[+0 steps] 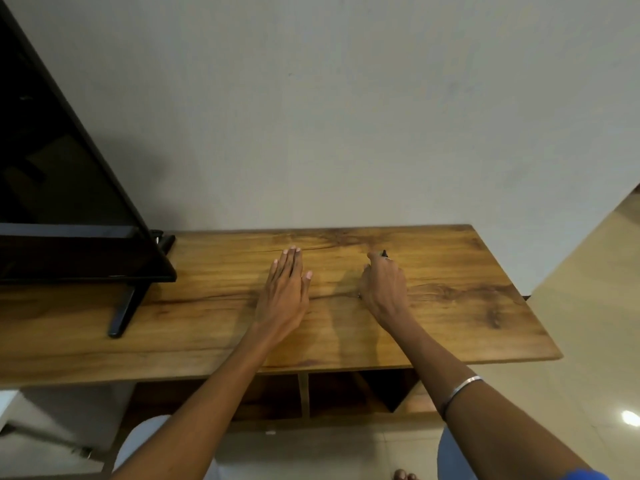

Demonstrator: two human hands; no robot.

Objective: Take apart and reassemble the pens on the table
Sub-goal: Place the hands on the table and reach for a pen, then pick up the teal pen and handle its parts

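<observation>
The left hand (pixel 285 289) lies flat on the wooden table (pixel 467 306), palm down, fingers straight and close together, pointing toward the back edge; it holds nothing. It sits about midway between the front and back edges, a little left of the right hand (pixel 382 289).

The right hand is curled, knuckles up, its fingers closed round a dark pen (pixel 383 253). Only the pen's tip shows, poking out past the fingers toward the back edge of the table; the rest is hidden under the hand, so I cannot tell whether the pen is whole or in parts. A small bit of something dark shows at the heel of the same hand, too small to make out. A thin metal bangle (pixel 462 388) sits on the right forearm, which reaches in over the front edge of the table.

At the left end of the table stands a black television (pixel 69 202), tilted in this view, with one black foot (pixel 124 306) reaching toward the front edge. A plain pale wall (pixel 346 116) runs behind the back edge. Below the front edge open shelf compartments (pixel 336 393) show, and a tiled floor (pixel 588 306) lies past the right end
</observation>
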